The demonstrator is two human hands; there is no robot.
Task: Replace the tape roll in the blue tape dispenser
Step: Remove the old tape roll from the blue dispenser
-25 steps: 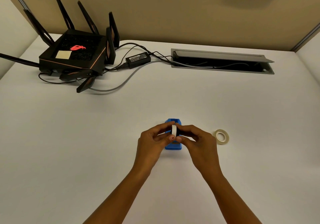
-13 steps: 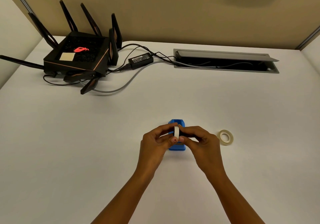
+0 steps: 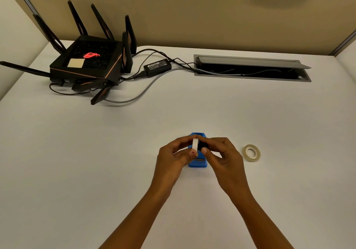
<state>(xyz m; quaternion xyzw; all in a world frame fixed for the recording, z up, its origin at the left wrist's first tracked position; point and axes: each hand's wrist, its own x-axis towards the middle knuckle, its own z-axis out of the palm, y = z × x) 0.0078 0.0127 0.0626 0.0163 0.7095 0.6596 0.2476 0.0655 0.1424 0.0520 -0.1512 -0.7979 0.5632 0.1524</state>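
Both hands are working directly over the blue tape dispenser, which is sitting on the white desk below the fingers. Left hand is pinching a white tape roll on edge between thumb and fingertips; right hand is closed on a small dark piece just beside the roll — probably the hub or core, though too small to tell.

Judged step: roll and core are being joined or parted above the dispenser; which of the two cannot be told. A second roll, yellowish and thin, is lying flat on the desk to the right, apart from the hands.

Next move is likely calling for aligning core with the roll's hole, then seating both in the cradle.

Containers — the dispenser cradle is mostly hidden by fingers, contents unclear. The open desk cable tray is holding cables only.
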